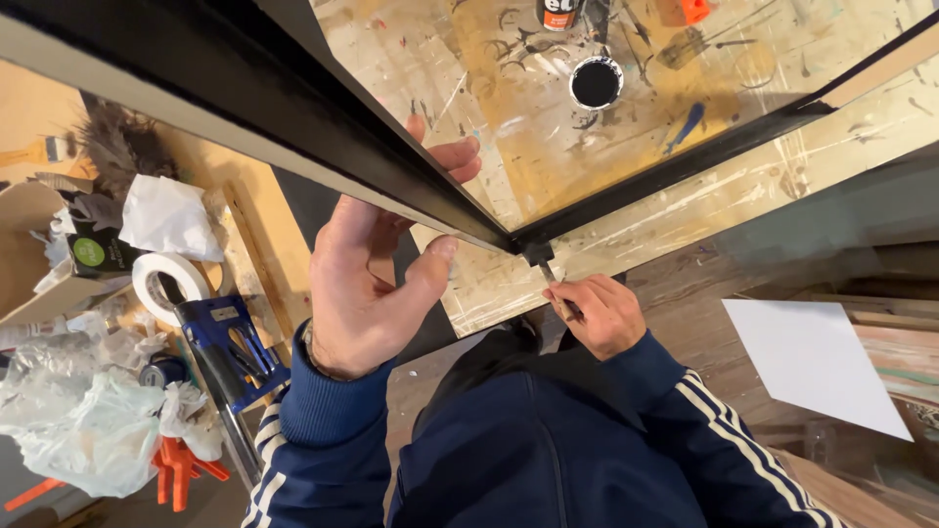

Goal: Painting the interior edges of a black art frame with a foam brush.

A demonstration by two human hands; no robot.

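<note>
Left hand (367, 293) clamped on black frame (411, 171) near its corner. Right hand (602, 313) pinching small brush (548, 274), bristles at the corner. Beyond the frame: open tin (596, 82) holding black paint.

The frame (323, 127) by the left fingers is black. The brush (541, 256) above the right fingers is black too. Sleeves (704, 411) are navy, white-striped.

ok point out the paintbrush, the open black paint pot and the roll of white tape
paintbrush (540, 258), head view, on its black bristle end at the frame corner
open black paint pot (596, 82), head view, on the black paint inside
roll of white tape (147, 279), head view, on its left band
</note>
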